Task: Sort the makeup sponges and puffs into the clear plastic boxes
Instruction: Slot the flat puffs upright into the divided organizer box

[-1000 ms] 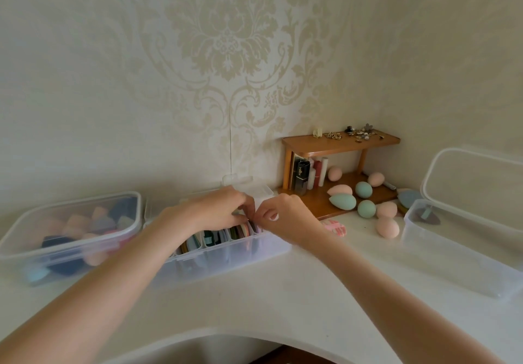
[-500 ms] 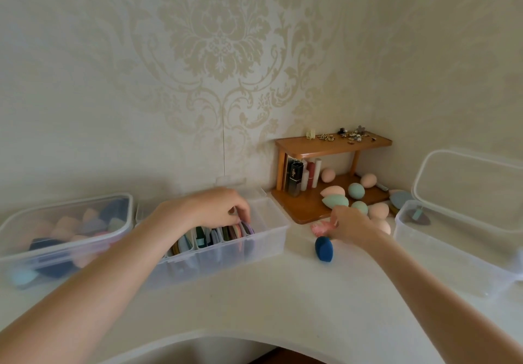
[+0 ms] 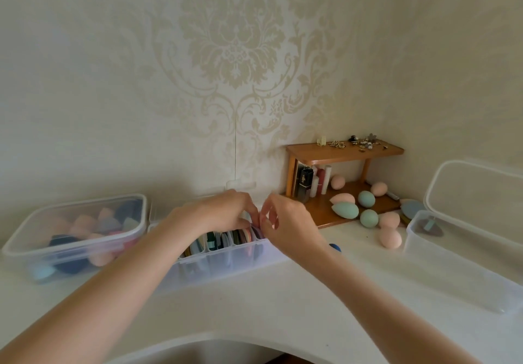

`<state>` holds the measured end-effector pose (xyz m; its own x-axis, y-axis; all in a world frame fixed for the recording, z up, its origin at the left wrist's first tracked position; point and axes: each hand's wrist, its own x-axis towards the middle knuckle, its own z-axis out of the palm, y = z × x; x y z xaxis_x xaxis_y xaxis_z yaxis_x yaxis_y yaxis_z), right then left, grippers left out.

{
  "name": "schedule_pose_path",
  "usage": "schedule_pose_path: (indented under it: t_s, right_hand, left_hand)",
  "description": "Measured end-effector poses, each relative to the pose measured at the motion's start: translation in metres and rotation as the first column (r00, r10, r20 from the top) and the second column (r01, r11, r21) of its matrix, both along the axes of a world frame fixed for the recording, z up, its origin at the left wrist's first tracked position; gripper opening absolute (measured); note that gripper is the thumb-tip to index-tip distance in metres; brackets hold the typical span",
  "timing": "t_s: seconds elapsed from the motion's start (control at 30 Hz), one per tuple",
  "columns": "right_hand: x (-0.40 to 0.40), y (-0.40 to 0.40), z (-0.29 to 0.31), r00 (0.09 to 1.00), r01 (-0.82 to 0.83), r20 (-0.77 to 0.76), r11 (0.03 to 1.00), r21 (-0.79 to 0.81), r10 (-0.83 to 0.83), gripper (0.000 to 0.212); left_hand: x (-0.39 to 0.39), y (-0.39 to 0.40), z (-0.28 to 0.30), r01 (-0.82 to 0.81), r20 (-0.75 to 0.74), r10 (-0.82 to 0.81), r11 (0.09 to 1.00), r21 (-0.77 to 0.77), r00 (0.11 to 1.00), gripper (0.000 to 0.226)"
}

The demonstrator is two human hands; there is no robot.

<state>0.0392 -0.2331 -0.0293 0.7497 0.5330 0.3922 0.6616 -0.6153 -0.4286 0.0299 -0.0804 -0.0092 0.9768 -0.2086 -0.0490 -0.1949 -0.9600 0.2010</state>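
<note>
The middle clear box [image 3: 226,262] holds several flat puffs [image 3: 223,240] standing on edge in a row. My left hand [image 3: 223,212] curls its fingers down onto the row's right end. Right beside it, my right hand [image 3: 285,222] pinches a pink puff [image 3: 246,235] at the same end of the box. A dark blue sponge [image 3: 335,247] peeks out behind my right wrist. Several egg-shaped sponges lie by the wooden shelf, among them a green one [image 3: 345,210] and a pink one [image 3: 390,237].
A lidded clear box [image 3: 17,250] of mixed sponges stands at the left. At the right is an open clear box [image 3: 452,267] holding a grey puff [image 3: 430,227], its lid [image 3: 475,194] leaning behind. The wooden shelf [image 3: 339,154] holds trinkets on top and tubes underneath.
My right hand reached out to the counter by the shelf, picked up a pink puff and came back to the middle box. My left hand stayed on the row of puffs.
</note>
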Motion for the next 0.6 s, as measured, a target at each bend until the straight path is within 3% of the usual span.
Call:
schedule_pose_path:
  t_s: [0.23,0.37,0.5,0.6]
  right_hand:
    - [0.012,0.010,-0.009,0.994,0.079,-0.068,0.992,-0.095,-0.085,0.020]
    - [0.011,0.009,-0.007,0.999,0.046,0.004,0.975,-0.217,-0.046,0.030]
    - [0.024,-0.006,0.006,0.998,0.024,-0.059,0.985,-0.172,-0.034,0.025]
    - [0.050,-0.040,0.036,0.983,0.166,-0.047,0.973,-0.160,-0.175,0.025]
  left_hand:
    - [0.001,0.002,-0.003,0.026,0.017,-0.026,1.000,0.004,1.000,0.019]
    - [0.002,0.001,0.004,0.027,-0.005,-0.028,0.999,-0.025,1.000,0.022]
    - [0.009,-0.003,0.015,0.036,0.027,-0.033,0.993,-0.112,0.999,0.021]
    - [0.018,-0.011,0.022,0.065,0.070,-0.053,0.982,-0.179,0.996,0.019]
